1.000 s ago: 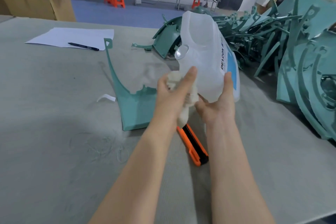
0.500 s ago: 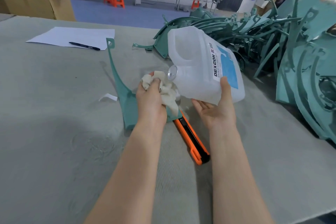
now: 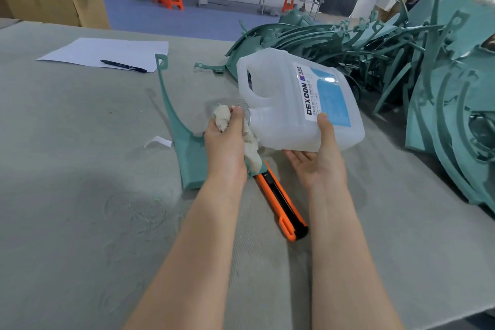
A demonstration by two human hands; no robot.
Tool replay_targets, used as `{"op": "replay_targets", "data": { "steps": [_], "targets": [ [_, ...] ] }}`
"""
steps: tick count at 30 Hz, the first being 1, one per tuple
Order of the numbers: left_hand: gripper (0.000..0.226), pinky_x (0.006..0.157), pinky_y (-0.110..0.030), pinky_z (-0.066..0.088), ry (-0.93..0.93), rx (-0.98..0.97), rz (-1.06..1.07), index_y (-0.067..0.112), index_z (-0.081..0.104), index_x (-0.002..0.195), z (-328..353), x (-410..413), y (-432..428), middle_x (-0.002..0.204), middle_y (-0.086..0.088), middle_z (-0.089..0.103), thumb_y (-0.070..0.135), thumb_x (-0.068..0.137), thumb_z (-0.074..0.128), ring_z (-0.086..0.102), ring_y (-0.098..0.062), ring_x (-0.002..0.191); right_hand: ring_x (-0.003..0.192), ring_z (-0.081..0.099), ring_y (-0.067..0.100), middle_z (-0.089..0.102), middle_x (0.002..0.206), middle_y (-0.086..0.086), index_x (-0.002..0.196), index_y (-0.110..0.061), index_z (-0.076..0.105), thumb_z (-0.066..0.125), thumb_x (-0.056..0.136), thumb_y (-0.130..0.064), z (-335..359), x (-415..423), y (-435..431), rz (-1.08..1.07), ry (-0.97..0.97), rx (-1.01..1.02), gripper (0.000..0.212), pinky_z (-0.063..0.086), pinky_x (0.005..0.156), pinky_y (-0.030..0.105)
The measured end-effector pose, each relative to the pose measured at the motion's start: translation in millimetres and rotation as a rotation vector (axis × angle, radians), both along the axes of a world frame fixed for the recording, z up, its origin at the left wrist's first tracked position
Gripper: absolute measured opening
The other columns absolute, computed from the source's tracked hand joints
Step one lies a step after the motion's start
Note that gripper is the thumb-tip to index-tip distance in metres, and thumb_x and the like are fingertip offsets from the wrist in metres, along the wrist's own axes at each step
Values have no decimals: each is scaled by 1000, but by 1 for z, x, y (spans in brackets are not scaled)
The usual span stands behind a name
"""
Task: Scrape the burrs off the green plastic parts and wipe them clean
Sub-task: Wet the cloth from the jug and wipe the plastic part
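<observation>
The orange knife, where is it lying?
The orange knife lies on the grey table between the person's forearms, its far end tucked under the cloth beside the green part.

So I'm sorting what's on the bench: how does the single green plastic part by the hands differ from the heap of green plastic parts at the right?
The single green plastic part lies flat on the grey table; the heap of green plastic parts is stacked and tangled, many on edge. The single one lies partly under the left hand; neither hand touches the heap. Both share the same green colour and thin curved arms.
</observation>
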State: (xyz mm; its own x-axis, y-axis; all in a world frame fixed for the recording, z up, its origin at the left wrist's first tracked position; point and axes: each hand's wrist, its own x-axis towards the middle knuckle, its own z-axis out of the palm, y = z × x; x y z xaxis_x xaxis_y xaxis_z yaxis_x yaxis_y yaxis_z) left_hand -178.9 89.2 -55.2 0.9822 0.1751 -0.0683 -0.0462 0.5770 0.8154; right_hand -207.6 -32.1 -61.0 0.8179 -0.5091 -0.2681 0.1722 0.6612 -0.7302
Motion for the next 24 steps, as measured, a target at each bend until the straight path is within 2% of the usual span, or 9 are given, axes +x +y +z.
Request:
{"op": "replay_targets", "data": {
  "steps": [4,7,13,16,19,24],
  "targets": [
    [26,52,-25,42,0,42,5,13,49,71,-2,-1,-1,49,9,47,17,97,54,45,-6,42,87,74,23,71,111,7,132,-18,48,80,77,-30,0,1,1,-16,10,-39,64,60,61,36],
    [33,48,-21,43,1,76,23,16,42,67,-2,-2,-3,47,12,48,21,98,52,45,-4,42,91,73,23,70,114,6,135,-19,45,80,78,-29,-1,1,1,-24,6,-58,67,61,63,36],
    [18,77,-32,45,33,97,41,18,52,83,-5,-1,-5,79,1,60,26,98,52,58,-18,81,95,72,24,69,118,5,141,-20,40,80,78,-29,-1,2,1,-15,5,-106,75,61,66,37],
    [19,72,-27,44,32,92,41,8,56,95,-7,0,-5,77,3,59,26,99,50,58,-12,74,97,71,25,68,119,5,141,-20,39,80,78,-29,-2,3,0,-11,13,-128,76,61,70,39],
    [33,63,-21,41,47,86,44,-6,51,112,-10,2,-6,73,4,56,25,99,49,54,-7,68,97,71,24,68,118,4,141,-22,39,80,78,-30,-2,3,1,-16,19,-144,76,61,69,38],
    [35,64,-21,43,76,83,37,-3,53,119,-13,4,-6,79,4,58,26,100,48,56,-8,72,97,71,25,67,117,4,138,-23,35,80,78,-29,-2,4,1,-38,27,-163,75,62,68,40]
  ]
}}
